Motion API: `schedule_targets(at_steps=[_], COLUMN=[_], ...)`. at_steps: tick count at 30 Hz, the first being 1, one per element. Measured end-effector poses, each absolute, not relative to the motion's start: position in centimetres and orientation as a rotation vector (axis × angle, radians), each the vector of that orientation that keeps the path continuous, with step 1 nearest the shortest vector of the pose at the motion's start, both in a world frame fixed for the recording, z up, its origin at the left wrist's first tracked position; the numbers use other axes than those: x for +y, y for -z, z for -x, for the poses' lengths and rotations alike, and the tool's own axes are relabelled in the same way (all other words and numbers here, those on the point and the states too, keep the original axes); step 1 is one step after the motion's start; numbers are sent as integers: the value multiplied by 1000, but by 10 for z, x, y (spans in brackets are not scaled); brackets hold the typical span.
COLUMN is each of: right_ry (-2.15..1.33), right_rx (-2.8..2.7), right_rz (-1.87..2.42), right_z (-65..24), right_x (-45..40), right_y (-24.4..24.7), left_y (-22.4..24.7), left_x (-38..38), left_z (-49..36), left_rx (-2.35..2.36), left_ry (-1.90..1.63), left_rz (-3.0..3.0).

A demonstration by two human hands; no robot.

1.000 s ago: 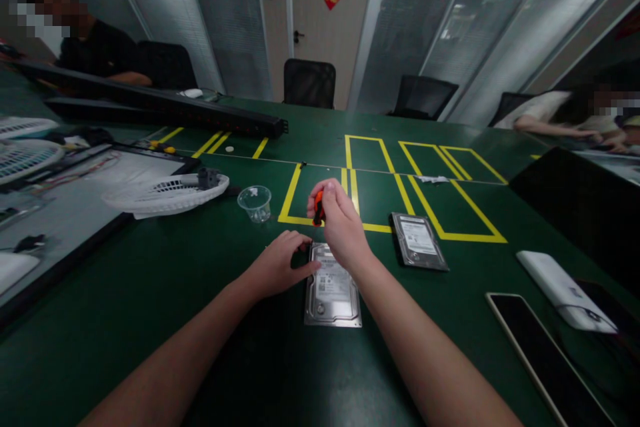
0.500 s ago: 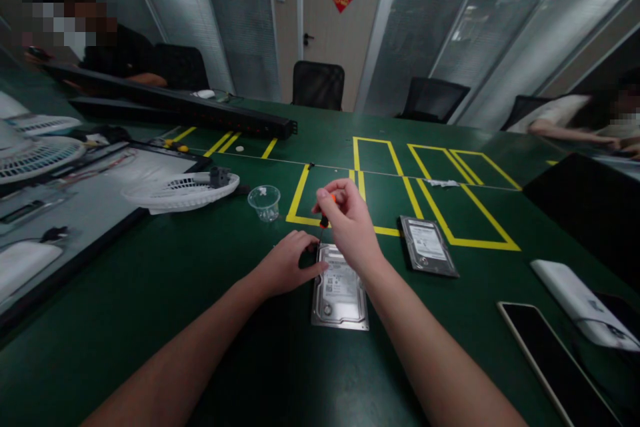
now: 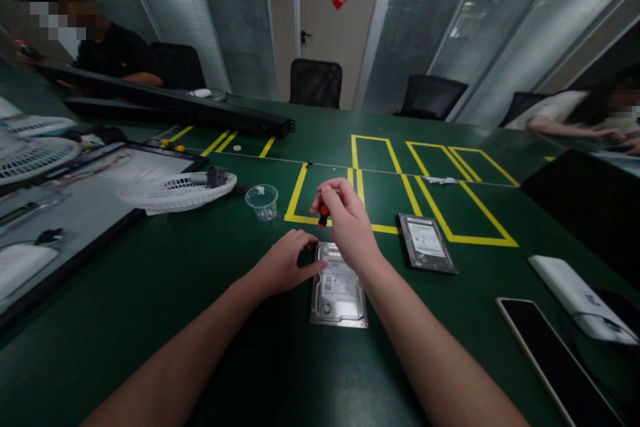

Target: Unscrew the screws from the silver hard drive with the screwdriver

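A silver hard drive (image 3: 343,297) lies label side up on the green table in front of me. My right hand (image 3: 350,220) is closed around the orange-and-black handle of a screwdriver (image 3: 324,215). The screwdriver stands nearly upright, its tip at the drive's far left corner. With my left hand (image 3: 287,260) I grip that same corner, thumb over the label and fingers at the far edge near the tip. Any screw under the tip is too small to make out. A second hard drive (image 3: 427,243) lies to the right, apart from both hands.
A clear plastic cup (image 3: 262,203) stands beyond my left hand, with a white fan grille (image 3: 175,193) left of it. Yellow tape (image 3: 483,240) marks rectangles on the table. At right lie a phone (image 3: 555,353) and a white power bank (image 3: 580,297). People sit at both far sides.
My right fingers have shifted slightly on the screwdriver, showing more of its handle. The left hand and the hard drive keep their places; the whole view has shifted a little.
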State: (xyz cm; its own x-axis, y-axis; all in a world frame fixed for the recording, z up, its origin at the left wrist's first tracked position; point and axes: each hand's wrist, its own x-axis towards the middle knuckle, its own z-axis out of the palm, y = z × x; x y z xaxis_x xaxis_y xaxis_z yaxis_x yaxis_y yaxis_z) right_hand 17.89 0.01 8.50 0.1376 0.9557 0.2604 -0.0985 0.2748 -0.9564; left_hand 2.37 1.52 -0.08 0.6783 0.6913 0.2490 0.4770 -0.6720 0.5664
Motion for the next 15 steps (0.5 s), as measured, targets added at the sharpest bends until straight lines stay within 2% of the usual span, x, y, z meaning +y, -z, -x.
schedule_targets(at_steps=[15], right_ry=[-964], right_rx=[-1131], right_rz=[1018], right_z=[-180], right_x=[3], right_y=[-84], left_y=[0], left_x=[16], left_z=[-23], left_rx=[902], left_ry=[-613], left_rz=[-2428])
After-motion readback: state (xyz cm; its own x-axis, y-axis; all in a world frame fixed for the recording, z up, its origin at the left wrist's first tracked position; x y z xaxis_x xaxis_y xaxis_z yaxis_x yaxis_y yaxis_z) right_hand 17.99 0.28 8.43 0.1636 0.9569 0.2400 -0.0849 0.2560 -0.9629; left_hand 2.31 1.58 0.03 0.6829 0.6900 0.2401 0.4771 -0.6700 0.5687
